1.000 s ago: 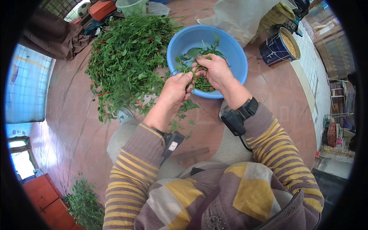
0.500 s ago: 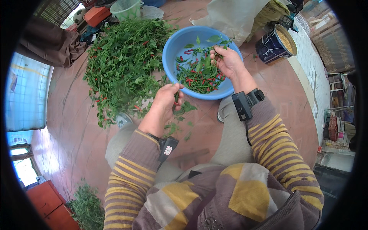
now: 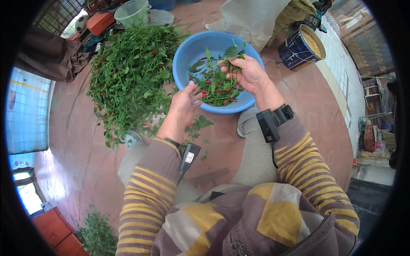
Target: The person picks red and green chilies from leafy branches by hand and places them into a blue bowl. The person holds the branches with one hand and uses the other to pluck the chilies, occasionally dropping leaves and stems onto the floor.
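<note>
A blue plastic basin stands in front of me, with red and green chili peppers and some leaves in its bottom. Over its right part, my right hand pinches a leafy chili sprig between thumb and fingers. My left hand is at the basin's near left rim, its fingers stretched and apart with nothing visible in them. Left of the basin lies a big heap of cut chili plants, green with red peppers among the leaves.
A dark blue bucket of yellowish grain stands at the right, near pale sacks. Behind the heap is a light green bucket. Loose leaves lie on the tiled floor between my feet. More greenery sits at lower left beside a red box.
My left hand has opened from a closed grip and lifted slightly toward the basin. My right hand, still on the sprig, has turned and come slightly lower. The whole view has shifted a little.
</note>
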